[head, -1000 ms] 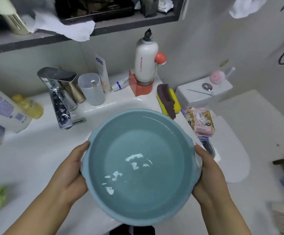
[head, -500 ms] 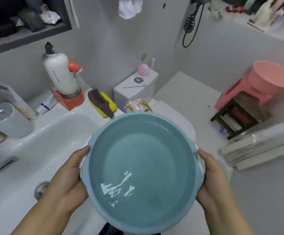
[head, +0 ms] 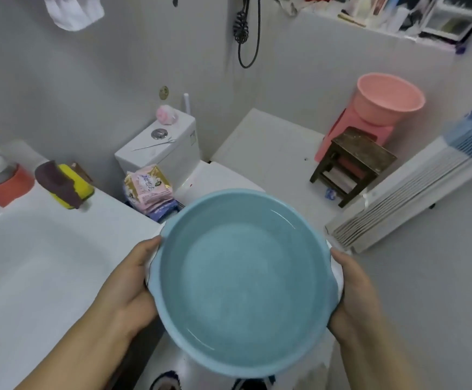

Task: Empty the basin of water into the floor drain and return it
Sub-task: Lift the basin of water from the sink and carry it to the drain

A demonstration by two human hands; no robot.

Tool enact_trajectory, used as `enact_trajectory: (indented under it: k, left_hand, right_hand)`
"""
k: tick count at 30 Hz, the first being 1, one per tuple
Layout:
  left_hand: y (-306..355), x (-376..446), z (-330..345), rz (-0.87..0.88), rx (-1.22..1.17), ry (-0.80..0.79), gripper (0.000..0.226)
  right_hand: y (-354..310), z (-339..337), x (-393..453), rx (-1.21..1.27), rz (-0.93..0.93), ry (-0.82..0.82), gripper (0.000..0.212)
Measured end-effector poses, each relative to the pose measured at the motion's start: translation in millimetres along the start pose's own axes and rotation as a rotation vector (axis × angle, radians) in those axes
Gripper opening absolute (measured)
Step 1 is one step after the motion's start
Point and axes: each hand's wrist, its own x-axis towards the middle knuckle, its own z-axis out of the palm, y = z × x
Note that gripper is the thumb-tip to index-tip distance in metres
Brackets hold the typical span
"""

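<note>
basin (head: 243, 280) held level, just right of sink (head: 46, 266), toilet (head: 161, 147) beyond | left hand (head: 133, 288), right hand (head: 355, 299) each grip its rim | risk: tilt slops water before any floor drain, none visible

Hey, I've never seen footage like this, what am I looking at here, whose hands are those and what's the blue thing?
No machine here: the picture comes from a camera worn on a person's head, looking forward and down in a bathroom. The left hand and right hand grip opposite sides of a round blue basin with water in it, held level in the air, off to the side of the white sink. On the sink's edge lies a yellow and brown brush. Behind the basin stand the toilet with pink packets beside it, and farther off a dark wooden stool and a pink bucket. No floor drain shows in this view.
</note>
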Motion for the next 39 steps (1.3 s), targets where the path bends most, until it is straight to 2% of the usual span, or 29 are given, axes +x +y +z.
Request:
enact_trajectory:
  k: [3,6,9,11,13,16,20,25,28,35,39]
  left_hand:
    - [-27,11,31,0.017,0.018,-0.067,0.041]
    - [-50,19,69,0.047,0.065,-0.12,0.068]
    - [-67,33,105,0.038,0.132,-0.089,0.057]
    - [-75,43,125,0.021,0.171,-0.048,0.043]
    - [-82,55,143,0.019,0.201,-0.036,0.04]
    - [-88,72,169,-0.008,0.264,-0.065,0.041]
    - [-90,105,203,-0.051,0.314,-0.048,0.051]
    - [-82,158,253,-0.153,0.372,-0.105,0.049]
    - [-75,185,285,-0.181,0.409,-0.132,0.052]
    - [-66,244,363,-0.172,0.445,-0.122,0.055]
    - [-70,282,411,-0.15,0.42,-0.088,0.055]
  right_hand:
    - [-27,-35,14,0.043,0.009,-0.016,0.054]
    - [-56,-64,25,0.07,-0.007,-0.057,0.047]
    - [-81,-88,33,0.122,-0.014,-0.057,0.045]
    - [-94,-100,39,0.177,-0.031,-0.035,0.052]
    - [-105,-112,46,0.217,-0.04,0.014,0.055]
    - [-119,-123,57,0.234,-0.038,0.013,0.04]
    - [-143,-128,76,0.25,-0.072,0.075,0.036]
    - [-181,-123,110,0.236,-0.148,0.152,0.036]
    - [-203,-119,132,0.242,-0.133,0.159,0.04]
    - [-263,-120,199,0.287,-0.169,0.201,0.038]
    - [-310,-128,249,0.269,-0.168,0.16,0.035]
